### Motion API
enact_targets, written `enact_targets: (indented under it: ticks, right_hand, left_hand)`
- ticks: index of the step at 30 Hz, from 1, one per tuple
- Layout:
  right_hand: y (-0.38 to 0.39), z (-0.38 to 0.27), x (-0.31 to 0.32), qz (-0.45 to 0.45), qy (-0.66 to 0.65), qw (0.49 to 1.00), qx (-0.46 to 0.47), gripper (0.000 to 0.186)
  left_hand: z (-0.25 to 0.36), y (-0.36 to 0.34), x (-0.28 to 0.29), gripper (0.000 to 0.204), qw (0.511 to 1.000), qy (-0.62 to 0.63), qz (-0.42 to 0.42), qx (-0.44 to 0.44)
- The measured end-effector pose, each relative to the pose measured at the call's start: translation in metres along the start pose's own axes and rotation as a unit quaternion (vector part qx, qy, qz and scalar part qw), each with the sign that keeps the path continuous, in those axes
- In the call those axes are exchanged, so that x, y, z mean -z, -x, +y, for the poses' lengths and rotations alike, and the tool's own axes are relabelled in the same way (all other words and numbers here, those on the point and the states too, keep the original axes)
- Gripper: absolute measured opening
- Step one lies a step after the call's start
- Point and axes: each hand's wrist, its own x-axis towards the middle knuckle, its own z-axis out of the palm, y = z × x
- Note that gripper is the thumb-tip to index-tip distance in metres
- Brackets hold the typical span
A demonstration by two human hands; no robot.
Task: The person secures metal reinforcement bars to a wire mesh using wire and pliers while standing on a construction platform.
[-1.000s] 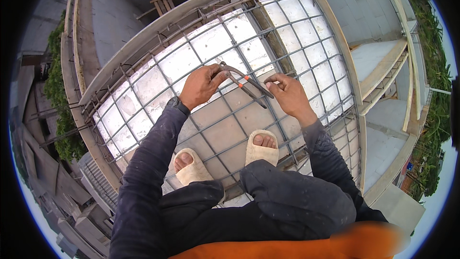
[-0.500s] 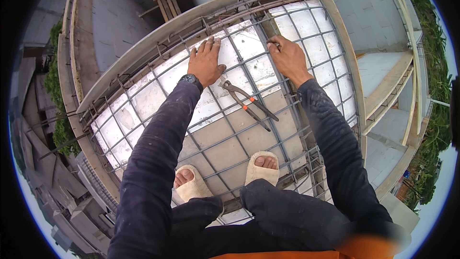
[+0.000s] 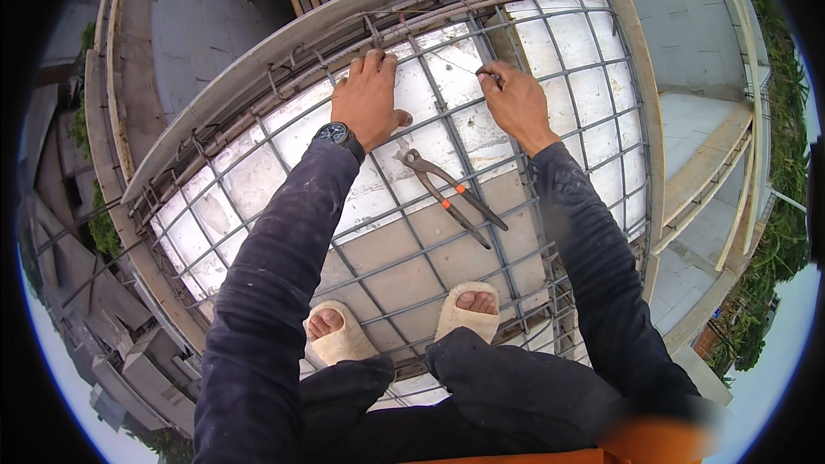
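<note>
My left hand (image 3: 368, 103) lies over the steel rebar grid (image 3: 445, 114), palm down, its fingers stretched forward and its thumb out to the side. A dark watch (image 3: 333, 133) is on that wrist. To the right, my right hand (image 3: 517, 105) pinches a thin wire (image 3: 455, 66) between thumb and fingertips; the wire runs left above the white panel. Between my forearms a pair of end-cutting pincers (image 3: 447, 193), dark with orange bands on the handles, rests on the grid, jaws toward my left hand. Neither hand touches the pincers.
My feet in cream slippers (image 3: 344, 339) stand on the mesh. White panels (image 3: 228, 206) and a brownish board (image 3: 378, 253) lie beneath the bars. A raised curved formwork edge (image 3: 292, 33) borders the far side, with a deep drop beyond. Another form edge (image 3: 643, 60) bounds the right.
My right hand has turned slightly and the wire now shows stretching out from its fingertips. My left hand stays on the grid. The whole view has shifted a little.
</note>
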Motion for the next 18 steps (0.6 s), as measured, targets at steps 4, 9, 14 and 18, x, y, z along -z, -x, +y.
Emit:
enact_targets:
  ticks: [4,9,14,18]
  right_hand:
    - [-0.002,0.0,0.011,-0.022,0.032,0.999,-0.015,0.027]
    - [0.012,-0.001,0.021,0.015,0.091,0.995,0.037,0.024]
    - [0.013,-0.018,0.015,0.034,0.164,0.977,0.133,0.019]
    - [0.009,-0.029,0.018,0.06,0.166,0.971,0.164,0.018]
  left_hand:
    - [-0.002,-0.001,0.0,0.093,1.0,0.012,-0.003,0.004]
    - [-0.004,-0.004,-0.004,0.066,0.999,0.021,0.025,0.035]
    - [0.0,-0.011,-0.007,0.045,0.998,0.008,0.056,0.032]
    - [0.005,-0.023,-0.002,0.046,0.998,-0.036,0.042,0.016]
